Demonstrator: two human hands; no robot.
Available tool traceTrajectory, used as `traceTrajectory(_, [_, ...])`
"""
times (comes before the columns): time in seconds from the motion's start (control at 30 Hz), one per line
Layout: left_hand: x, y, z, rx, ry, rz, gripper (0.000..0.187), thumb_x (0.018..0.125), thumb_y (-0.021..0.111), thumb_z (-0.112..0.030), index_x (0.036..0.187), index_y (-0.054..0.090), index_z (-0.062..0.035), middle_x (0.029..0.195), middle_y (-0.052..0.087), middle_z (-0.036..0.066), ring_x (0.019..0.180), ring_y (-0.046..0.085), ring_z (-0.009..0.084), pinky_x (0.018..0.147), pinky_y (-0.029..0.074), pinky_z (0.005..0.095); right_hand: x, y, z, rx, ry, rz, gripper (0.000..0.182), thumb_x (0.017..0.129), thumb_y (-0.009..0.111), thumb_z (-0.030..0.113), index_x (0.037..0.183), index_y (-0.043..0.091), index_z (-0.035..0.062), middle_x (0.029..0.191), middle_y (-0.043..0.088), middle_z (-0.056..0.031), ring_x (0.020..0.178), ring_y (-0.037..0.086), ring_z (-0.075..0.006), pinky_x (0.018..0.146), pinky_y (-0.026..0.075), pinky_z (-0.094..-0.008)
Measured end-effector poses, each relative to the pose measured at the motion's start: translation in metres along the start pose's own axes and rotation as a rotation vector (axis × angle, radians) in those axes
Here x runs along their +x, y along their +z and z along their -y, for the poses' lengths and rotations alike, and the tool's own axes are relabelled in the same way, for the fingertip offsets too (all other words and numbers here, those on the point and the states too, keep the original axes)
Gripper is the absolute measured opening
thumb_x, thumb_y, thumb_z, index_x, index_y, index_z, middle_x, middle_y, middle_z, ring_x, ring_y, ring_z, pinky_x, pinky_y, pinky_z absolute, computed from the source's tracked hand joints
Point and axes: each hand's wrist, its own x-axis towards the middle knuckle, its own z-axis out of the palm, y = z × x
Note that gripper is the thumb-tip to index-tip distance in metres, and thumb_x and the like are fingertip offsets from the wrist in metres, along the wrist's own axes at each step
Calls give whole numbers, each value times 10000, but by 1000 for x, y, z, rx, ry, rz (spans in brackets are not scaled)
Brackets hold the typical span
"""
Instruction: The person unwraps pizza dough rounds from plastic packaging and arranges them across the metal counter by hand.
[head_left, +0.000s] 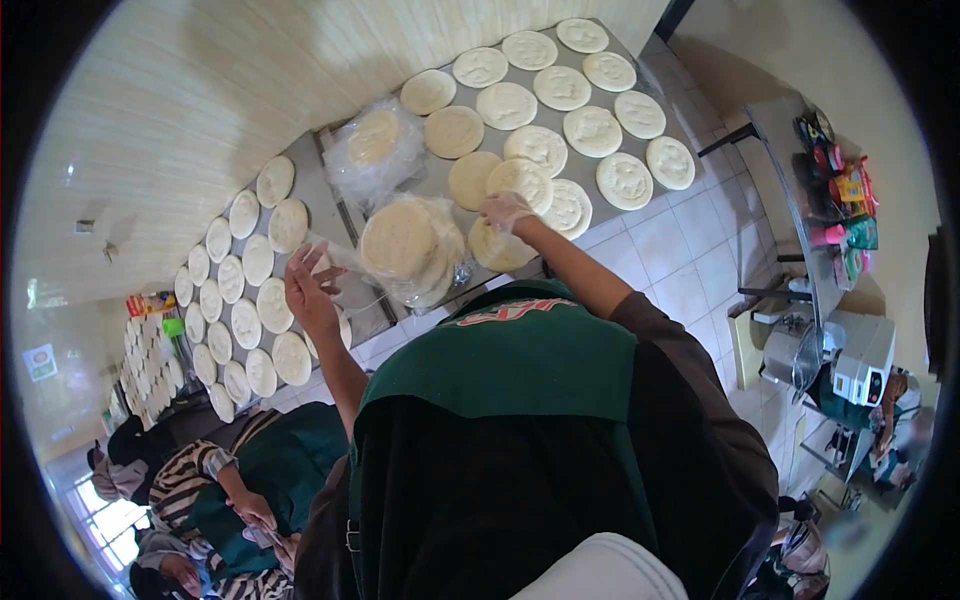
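Note:
My right hand [508, 212], in a clear plastic glove, has its fingers closed on the edge of a flat dough round [520, 184] that overlaps others on the grey table [408, 190]. My left hand [312, 280] is raised left of the stack, fingers apart, with thin clear plastic beside it. Between my hands, a stack of flat rounds [398, 238] sits in an open clear plastic bag. Behind it lies another round [373, 137] in crumpled plastic [350, 172].
More dough rounds [592, 131] cover the table's right part, and others [245, 324] the left table. People in striped sleeves [215, 462] stand at lower left. A side table [800, 190] with colourful packets and a white machine [862, 360] are at right.

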Motion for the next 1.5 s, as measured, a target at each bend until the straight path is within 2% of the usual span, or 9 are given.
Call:
traceTrajectory(0.13, [-7, -21, -13, 63, 42, -10, 469, 1032, 336, -400, 1224, 530, -18, 1128, 664, 122, 718, 681, 161, 511, 445, 210, -38, 1, 133, -183, 1, -48, 377, 836, 589, 402, 834, 696, 40, 787, 688, -148, 753, 675, -274, 728, 520, -393])
traceTrajectory(0.5, [1, 9, -7, -23, 83, 152, 453, 1035, 364, -367, 1234, 559, -10, 1162, 637, 122, 983, 637, 195, 818, 483, 289, -15, 16, 119, 39, 41, -288, 315, 839, 592, 341, 931, 681, 53, 864, 696, -154, 831, 666, -312, 741, 507, -410])
traceTrajectory(0.7, [5, 46, -26, -186, 160, 298, 438, 1043, 358, -317, 1245, 522, 34, 1219, 593, 158, 1054, 617, 241, 932, 468, 354, -32, 5, 148, -408, -43, -101, 365, 865, 593, 404, 878, 650, 43, 793, 666, -163, 744, 642, -302, 699, 491, -407])
traceTrajectory(0.9, [11, 27, -16, -166, 78, 246, 421, 1044, 352, -296, 1296, 477, 17, 1244, 577, 162, 1057, 622, 251, 921, 478, 372, -34, 7, 145, -176, -189, -160, 322, 886, 604, 362, 914, 635, 43, 829, 672, -159, 719, 636, -281, 660, 480, -405])
traceTrajectory(1.0, [9, 22, -14, -46, 39, 181, 408, 1044, 340, -271, 1364, 419, -32, 1262, 570, 168, 1034, 634, 243, 869, 502, 359, -35, -25, 156, 519, -28, -215, 242, 890, 593, 264, 950, 601, 30, 918, 676, -163, 815, 648, -296, 712, 495, -371])
traceTrajectory(1.1, [1, 36, -30, 6, 66, 164, 432, 1039, 321, -203, 1466, 301, -141, 1295, 552, 175, 982, 662, 232, 731, 543, 319, -79, -80, 189, 450, -289, -352, 150, 916, 586, 189, 968, 581, 49, 984, 681, -137, 836, 656, -266, 707, 501, -350])
traceTrajectory(1.27, [-5, 97, -45, -206, -62, 570, 436, 1020, 354, -156, 1454, 323, -128, 1295, 547, 158, 1001, 663, 242, 742, 548, 316, -180, -127, 273, -127, -784, -675, 114, 865, 645, 126, 953, 596, 73, 1149, 646, -134, 986, 639, -281, 804, 504, -373])
traceTrajectory(1.33, [-9, 120, -51, -330, -188, 814, 419, 1004, 392, -134, 1421, 380, -99, 1289, 551, 147, 1026, 654, 246, 785, 551, 345, -200, -118, 274, -334, -804, -667, 133, 832, 665, 120, 947, 606, 93, 1197, 629, -122, 1044, 618, -289, 854, 492, -388])
traceTrajectory(1.5, [-22, 181, 4, -705, -452, 946, 387, 994, 415, -199, 1361, 432, -75, 1288, 557, 134, 1088, 609, 236, 878, 520, 348, -234, -82, 236, -437, -701, -604, 164, 787, 670, 170, 947, 636, 151, 1253, 599, -48, 1147, 554, -284, 954, 450, -422])
